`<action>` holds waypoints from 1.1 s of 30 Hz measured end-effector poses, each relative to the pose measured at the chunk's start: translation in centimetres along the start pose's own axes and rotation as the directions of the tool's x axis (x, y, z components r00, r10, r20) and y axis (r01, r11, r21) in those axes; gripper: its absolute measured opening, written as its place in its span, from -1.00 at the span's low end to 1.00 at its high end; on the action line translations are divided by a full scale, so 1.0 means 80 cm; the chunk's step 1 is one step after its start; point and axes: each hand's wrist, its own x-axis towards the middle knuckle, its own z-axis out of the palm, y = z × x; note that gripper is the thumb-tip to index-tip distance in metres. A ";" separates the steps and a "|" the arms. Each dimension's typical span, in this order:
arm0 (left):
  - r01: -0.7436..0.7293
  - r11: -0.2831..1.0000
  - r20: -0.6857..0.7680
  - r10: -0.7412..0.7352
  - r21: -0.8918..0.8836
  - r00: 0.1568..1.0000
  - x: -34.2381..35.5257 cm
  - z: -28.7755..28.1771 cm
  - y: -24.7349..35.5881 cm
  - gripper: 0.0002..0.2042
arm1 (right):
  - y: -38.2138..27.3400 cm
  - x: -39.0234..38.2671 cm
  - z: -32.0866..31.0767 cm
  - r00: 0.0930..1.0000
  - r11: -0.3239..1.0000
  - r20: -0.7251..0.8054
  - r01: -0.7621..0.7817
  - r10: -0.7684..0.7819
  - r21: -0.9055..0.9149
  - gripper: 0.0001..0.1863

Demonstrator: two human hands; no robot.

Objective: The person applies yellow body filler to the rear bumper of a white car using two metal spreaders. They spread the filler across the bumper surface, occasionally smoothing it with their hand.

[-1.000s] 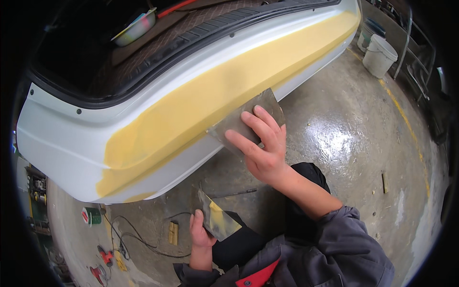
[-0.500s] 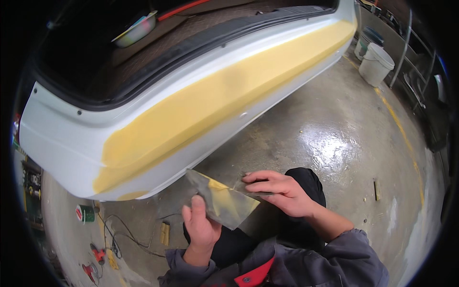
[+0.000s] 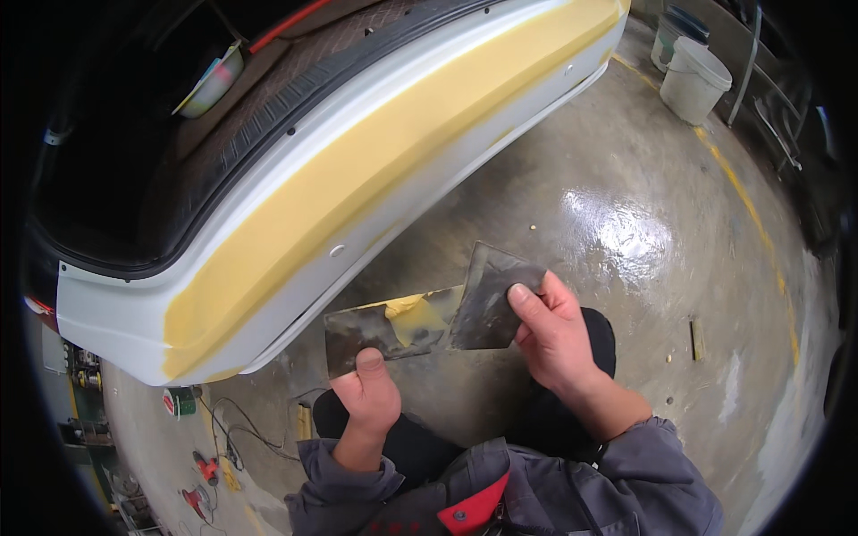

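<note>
In my left hand [image 3: 371, 393] is a thin, flat, smeared putty board [image 3: 362, 330], pinched with the thumb on top. A dab of yellow putty [image 3: 407, 310] lies by its upper edge. My right hand [image 3: 556, 335] grips a dark, flexible-looking putty spreader [image 3: 487, 299] between thumb and fingers. The spreader's lower left edge meets or overlaps the right end of the board; whether they touch I cannot tell. Beyond both hands stands a white car bumper [image 3: 295, 308], with a long band of yellow filler [image 3: 357, 170] along it. Neither hand touches the bumper.
Over the bumper, the open car trunk holds a bowl [image 3: 214, 85]. A white bucket [image 3: 694, 82] stands at the far right. On the floor at lower left are a green can [image 3: 181, 402], cables [image 3: 237, 424] and red power tools [image 3: 206, 467]. A small block [image 3: 698, 340] lies at right.
My right hand has turned and lifted, so the spreader now shows its broad face. The board in my left hand has swung from a slant to nearly level. The view has shifted and tilted.
</note>
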 end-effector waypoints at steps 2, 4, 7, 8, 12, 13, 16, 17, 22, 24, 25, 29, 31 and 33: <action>-0.027 0.996 -0.007 0.028 0.090 1.000 -0.002 0.029 0.015 -0.54 | -0.011 -0.005 0.005 1.000 0.994 0.031 -0.007 0.004 0.111 -0.75; -0.040 0.984 0.021 0.037 0.176 0.999 0.003 0.068 0.035 -0.59 | -0.013 -0.009 -0.003 0.992 0.962 0.108 -0.090 0.063 0.259 -0.74; -0.014 0.969 0.164 -0.027 0.248 0.986 0.013 0.110 0.062 -0.58 | -0.041 -0.012 -0.015 0.991 0.958 0.133 -0.067 0.030 0.279 -0.71; -0.013 0.951 0.214 -0.056 0.310 0.975 0.015 0.121 0.072 -0.58 | -0.051 -0.012 -0.021 0.991 0.961 0.134 -0.033 -0.004 0.274 -0.71; -0.007 0.900 0.320 -0.147 0.436 0.936 0.013 0.153 0.084 -0.61 | -0.110 -0.017 -0.053 0.956 0.922 0.088 0.241 -0.279 0.302 -0.72; 0.071 0.920 0.264 -0.183 0.384 0.947 0.006 0.161 0.078 -0.63 | -0.125 -0.021 -0.056 0.912 0.879 0.026 0.385 -0.408 0.282 -0.74; 0.635 0.726 0.078 -0.640 -0.265 0.764 -0.002 0.184 0.078 -0.57 | -0.150 -0.002 -0.085 0.395 0.441 0.320 0.894 -0.861 0.081 -0.68; 0.653 0.525 0.145 -0.709 -0.546 0.691 0.011 0.199 0.080 -0.54 | -0.155 -0.012 -0.089 0.456 0.520 0.408 0.852 -0.791 0.057 -0.67; 0.667 0.200 0.333 -0.743 -0.718 0.581 0.044 0.240 0.098 -0.47 | -0.159 -0.015 -0.104 0.501 0.466 0.554 0.858 -0.665 -0.216 -0.61; 0.684 0.234 0.388 -0.678 -0.691 0.624 0.050 0.244 0.097 -0.51 | -0.160 -0.012 -0.124 0.525 0.339 0.603 0.850 -0.600 -0.403 -0.62; 0.681 0.269 0.407 -0.634 -0.681 0.658 0.056 0.249 0.096 -0.53 | -0.164 -0.012 -0.134 0.556 0.308 0.591 0.826 -0.584 -0.473 -0.59; 0.679 0.293 0.510 -0.482 -0.673 0.713 0.090 0.271 0.105 -0.56 | -0.211 -0.018 -0.164 0.541 -0.056 0.655 0.747 -0.527 -0.662 -0.54; 0.698 0.337 0.590 -0.374 -0.632 0.715 0.110 0.282 0.105 -0.54 | -0.238 -0.032 -0.179 0.581 -0.295 0.690 0.632 -0.432 -0.717 -0.64; 0.766 0.323 0.711 -0.294 -0.555 0.639 0.124 0.297 0.119 -0.57 | -0.246 -0.049 -0.175 0.775 0.397 0.172 0.485 -0.608 -0.779 -0.67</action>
